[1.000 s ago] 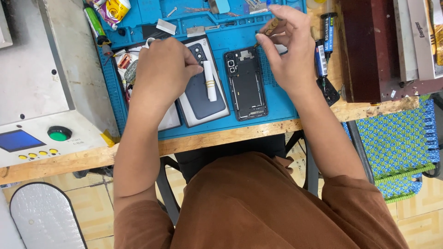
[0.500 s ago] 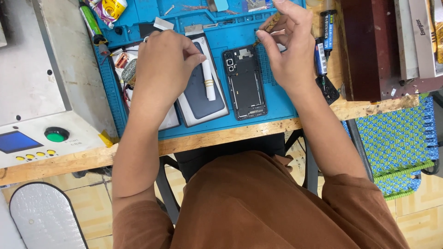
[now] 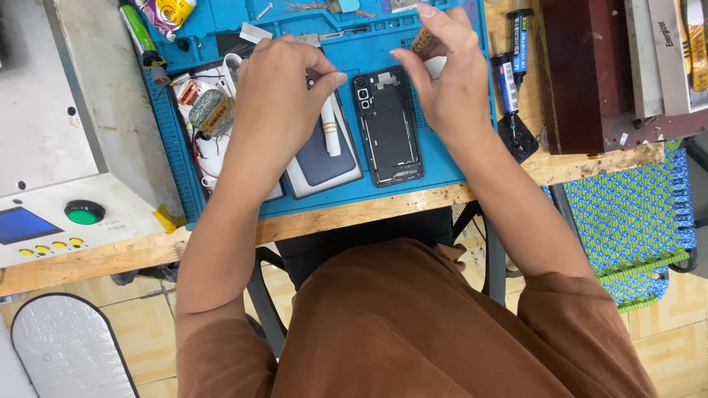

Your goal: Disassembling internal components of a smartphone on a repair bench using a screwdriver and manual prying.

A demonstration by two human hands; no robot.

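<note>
A black opened phone frame [image 3: 387, 131] lies on the blue work mat [image 3: 442, 158]. Beside it on the left rests a dark phone [image 3: 322, 158] with a white pen-like tool [image 3: 330, 129] lying across it. My left hand [image 3: 284, 99] hovers over that phone, fingers curled and thumb against forefinger, with nothing visible in it. My right hand [image 3: 451, 77] is above the top right of the open frame and pinches a small brown part [image 3: 422, 40] between thumb and fingers.
A grey machine [image 3: 59, 133] with a green button [image 3: 83, 212] stands at the left. Loose wires and components [image 3: 209, 112] lie on the mat's left side. Glue syringes [image 3: 507, 82] lie at the right, by a dark wooden box [image 3: 582, 66]. A woven chair [image 3: 627, 214] stands beside the table.
Both hands have drawn a little closer together above the top of the open phone frame. The phones and the white tool have not moved.
</note>
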